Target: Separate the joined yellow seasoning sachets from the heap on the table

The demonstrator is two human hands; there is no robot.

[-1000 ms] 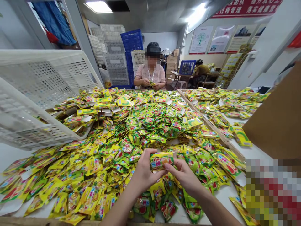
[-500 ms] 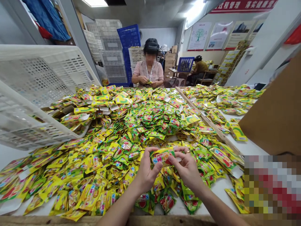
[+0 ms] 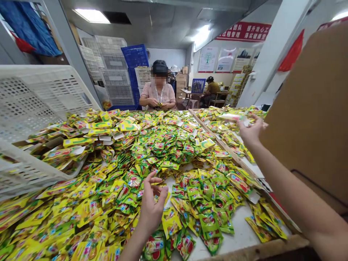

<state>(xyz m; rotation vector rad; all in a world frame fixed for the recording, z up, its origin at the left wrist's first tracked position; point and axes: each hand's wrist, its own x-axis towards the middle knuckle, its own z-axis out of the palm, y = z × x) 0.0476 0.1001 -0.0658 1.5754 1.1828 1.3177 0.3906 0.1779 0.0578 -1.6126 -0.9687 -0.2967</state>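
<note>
My left hand [image 3: 152,206] hovers over the heap of small candy packets [image 3: 108,195], its fingers half curled and apart from the thumb, holding nothing. Stretched out to the far right, my right hand [image 3: 251,131] pinches one end of a small candy box [image 3: 230,117], smeared by motion, above the section past the wooden divider [image 3: 217,139]. Green packets with red fruit prints [image 3: 209,221] lie just right of my left hand. More small boxes [image 3: 100,125], some with white flaps out, are piled along the far left of the packets.
A tilted white plastic crate [image 3: 51,174] rests at the left. A brown cardboard sheet or box [image 3: 307,119] rises at the right, beside my right arm. A wooden edge [image 3: 261,246] borders the table's front. Across the table a co-worker [image 3: 157,92] handles a packet.
My hands have parted. The right hand has carried the box from the middle to the far right, over the divider. My left hand has let go of it and moved slightly left. The view has shifted right.
</note>
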